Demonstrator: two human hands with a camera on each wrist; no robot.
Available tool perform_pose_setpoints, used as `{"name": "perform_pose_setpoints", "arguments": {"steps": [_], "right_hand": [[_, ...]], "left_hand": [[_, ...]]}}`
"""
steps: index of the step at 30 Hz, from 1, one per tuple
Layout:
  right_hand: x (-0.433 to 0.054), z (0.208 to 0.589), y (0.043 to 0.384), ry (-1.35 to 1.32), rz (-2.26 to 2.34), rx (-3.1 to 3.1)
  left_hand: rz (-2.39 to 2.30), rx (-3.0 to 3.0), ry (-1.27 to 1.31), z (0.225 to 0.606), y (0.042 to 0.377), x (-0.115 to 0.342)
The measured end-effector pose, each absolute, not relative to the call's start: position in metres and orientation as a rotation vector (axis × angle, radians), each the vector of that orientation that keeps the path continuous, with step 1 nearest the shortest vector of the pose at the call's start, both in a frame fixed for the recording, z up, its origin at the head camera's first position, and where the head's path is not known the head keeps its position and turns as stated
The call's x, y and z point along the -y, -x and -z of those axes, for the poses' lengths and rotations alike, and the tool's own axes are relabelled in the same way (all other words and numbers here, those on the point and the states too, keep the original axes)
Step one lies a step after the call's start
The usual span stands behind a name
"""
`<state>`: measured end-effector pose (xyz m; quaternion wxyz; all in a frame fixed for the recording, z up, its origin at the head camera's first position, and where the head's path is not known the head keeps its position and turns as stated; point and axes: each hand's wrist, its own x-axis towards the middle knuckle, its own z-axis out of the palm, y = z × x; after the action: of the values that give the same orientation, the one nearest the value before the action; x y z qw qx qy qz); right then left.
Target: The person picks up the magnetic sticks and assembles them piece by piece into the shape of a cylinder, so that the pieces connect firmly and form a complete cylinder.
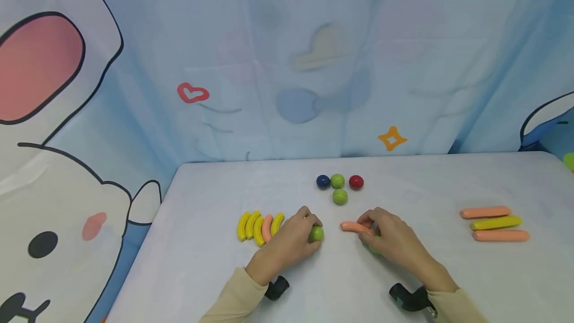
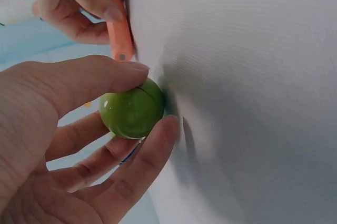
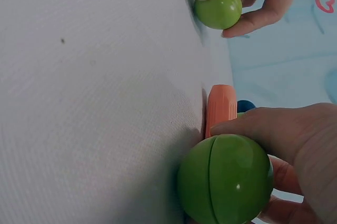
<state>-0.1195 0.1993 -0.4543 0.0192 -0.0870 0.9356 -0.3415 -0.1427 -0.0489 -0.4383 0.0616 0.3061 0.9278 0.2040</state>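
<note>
My left hand (image 1: 291, 236) curls its thumb and fingers round a glossy green ball (image 2: 132, 109) with a seam, low over the white table. To its left lies a row of curved yellow toy bananas (image 1: 242, 226) with an orange toy sausage (image 1: 266, 228) among them. My right hand (image 1: 394, 241) pinches another orange toy sausage (image 1: 356, 227) by its right part, thumb against its side; its left end points toward the left hand. Beside that thumb, on the near side, sits a second green ball (image 3: 225, 179), mostly covered by the hand in the head view.
Behind the hands, a dark blue ball (image 1: 323, 182), two green balls (image 1: 340, 196) and a red ball (image 1: 356, 182) form a group. At the right lie two long orange sticks (image 1: 501, 236) with a yellow stick (image 1: 496, 222) between them. A printed blue curtain (image 1: 269, 128) hangs behind the table (image 1: 202, 188).
</note>
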Motion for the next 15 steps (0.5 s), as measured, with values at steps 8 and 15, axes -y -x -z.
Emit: {"name": "perform_pose_setpoints", "arguments": {"steps": [8,15], "right_hand": [[-0.1979,0.4545,0.119,0.258,1.072,-2.898],[-0.1912,0.4532,0.1188,0.285,1.087,-2.895]], "left_hand": [[-0.568,-2.834,-0.971,0.4411,0.1439,0.045],[-0.74,-2.803,-0.926,0.4433,0.1474,0.0409]]}}
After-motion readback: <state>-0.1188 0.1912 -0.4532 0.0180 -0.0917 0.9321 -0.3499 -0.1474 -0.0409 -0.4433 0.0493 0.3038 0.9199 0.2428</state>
